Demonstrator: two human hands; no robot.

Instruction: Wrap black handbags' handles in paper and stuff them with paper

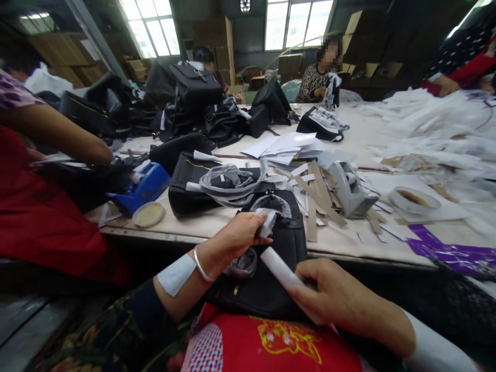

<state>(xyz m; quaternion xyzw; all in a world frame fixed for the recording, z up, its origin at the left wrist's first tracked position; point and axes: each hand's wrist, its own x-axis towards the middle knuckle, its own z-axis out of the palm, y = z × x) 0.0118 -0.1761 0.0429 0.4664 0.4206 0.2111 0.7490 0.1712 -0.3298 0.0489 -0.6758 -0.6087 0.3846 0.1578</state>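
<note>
A black leather-look bag (284, 240) leans from the table edge onto my lap, its handle (281, 204) wrapped in clear plastic. My left hand (242, 235) is closed on a piece of translucent plastic wrap (267, 222) over the bag's upper part. Whether a strap lies inside that wrap I cannot tell. In my right hand (329, 289) is a white strip (279, 266), gripped between thumb and fingers and slanting across the bag's front. Below my left hand, another plastic-wrapped part (242, 263) lies against the bag.
Behind lies another black bag (182, 186) with wrapped straps. Blue (143, 188) and grey (351, 191) tape dispensers flank the work spot. Cardboard strips (318, 199), white sheets (282, 147) and a tape roll (414, 199) cover the table. A co-worker's arm (58, 129) reaches in at left.
</note>
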